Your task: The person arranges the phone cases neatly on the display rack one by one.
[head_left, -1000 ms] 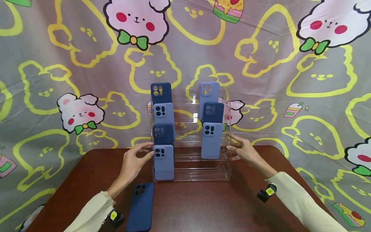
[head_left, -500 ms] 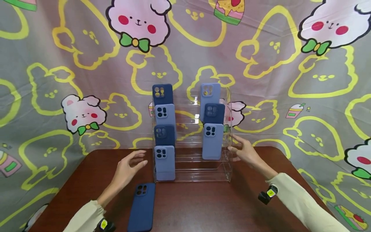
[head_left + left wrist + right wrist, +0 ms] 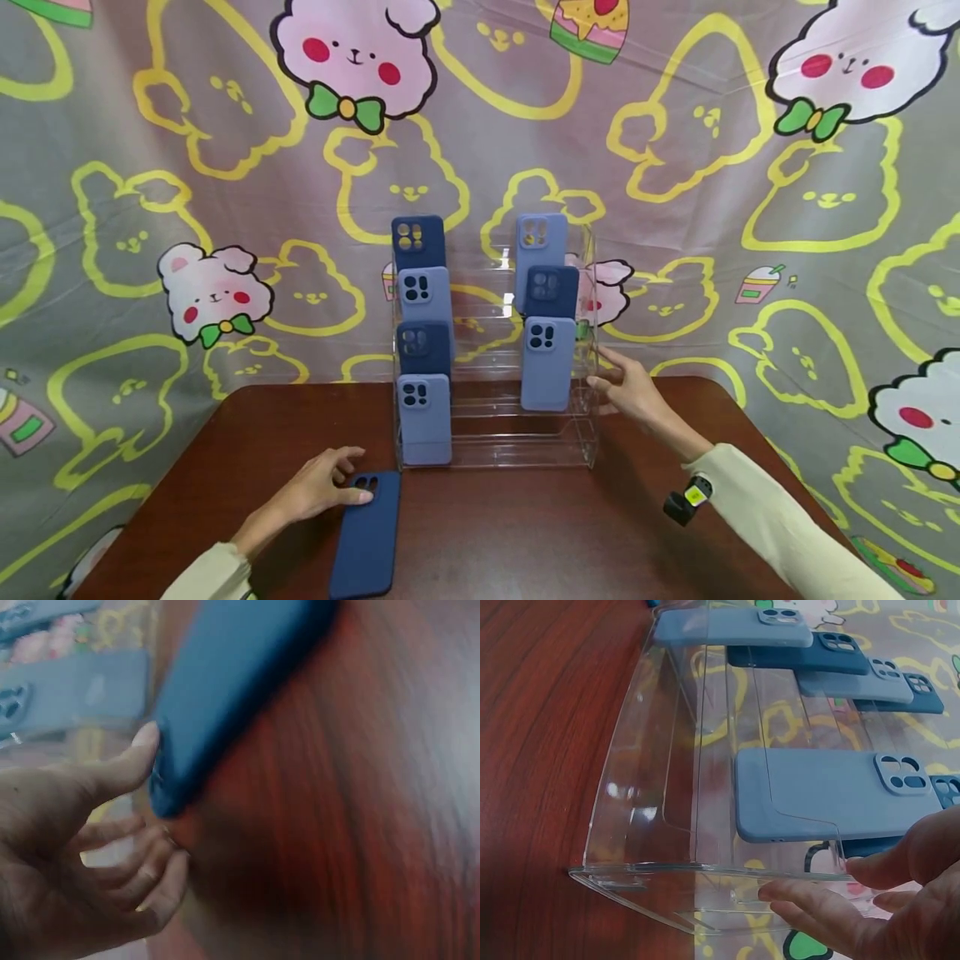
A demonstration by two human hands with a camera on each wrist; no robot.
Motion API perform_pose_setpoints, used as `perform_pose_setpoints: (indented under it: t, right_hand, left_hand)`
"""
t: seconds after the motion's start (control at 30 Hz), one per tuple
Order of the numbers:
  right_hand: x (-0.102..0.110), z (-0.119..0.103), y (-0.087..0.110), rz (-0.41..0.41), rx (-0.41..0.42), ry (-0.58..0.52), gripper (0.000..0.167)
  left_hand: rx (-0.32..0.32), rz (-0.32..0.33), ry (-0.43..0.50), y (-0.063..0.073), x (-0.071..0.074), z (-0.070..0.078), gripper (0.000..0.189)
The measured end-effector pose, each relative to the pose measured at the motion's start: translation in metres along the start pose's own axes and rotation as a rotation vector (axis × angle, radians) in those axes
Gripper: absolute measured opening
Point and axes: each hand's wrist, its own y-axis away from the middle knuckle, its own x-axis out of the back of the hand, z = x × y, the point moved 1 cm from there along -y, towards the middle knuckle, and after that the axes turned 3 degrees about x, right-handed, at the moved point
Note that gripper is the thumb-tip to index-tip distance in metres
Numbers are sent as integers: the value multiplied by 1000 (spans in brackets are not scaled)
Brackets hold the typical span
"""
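Observation:
A dark blue phone case [image 3: 367,542] lies on the table in front of the stand's left end. My left hand [image 3: 311,487] is over its camera end, the thumb across the case and the other fingers loosely bent beyond its edge. In the left wrist view the thumb [image 3: 124,769] meets the case [image 3: 225,682], while the fingers stay apart from it. My right hand [image 3: 633,390] holds the right side of a clear tiered display stand [image 3: 517,454]. The right wrist view shows the thumb [image 3: 881,868] at the panel's edge and fingers below it.
Light and dark blue cases stand in two columns on the stand: several at the left, ending with a light blue case [image 3: 425,425], and three at the right, including a light blue case [image 3: 547,367]. A patterned cloth [image 3: 675,192] hangs behind the brown table [image 3: 517,533].
My left hand has left the lowest case on the stand's left side and come down toward me to the dark blue case on the table. The right hand stays at the stand.

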Motion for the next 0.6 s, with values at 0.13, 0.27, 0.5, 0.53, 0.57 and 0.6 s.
perform_pose_setpoints:
  t: [0.13,0.27,0.5,0.53,0.57,0.6]
  right_hand:
    - [1,1,0,-1,5,6,65]
    - [0,0,0,-8,0,8,66]
    - [0,-3,3,-11,6,22,66]
    - [1,-3,3,-13,8,26,66]
    - [1,-2,3,-14,8,28,66]
    - [1,-2,2,-13,5,31,66]
  left_hand:
    - [-44,-20,-12,0,-2,-7,51]
    - [-58,-37,-63,2,0,-10,43]
    - [-3,-5,-67,2,-1,2,41]
    - [-8,-3,-57,2,-2,3,41]
    - [-3,-5,-22,3,-2,5,40]
    - [5,-7,24,4,-2,6,41]
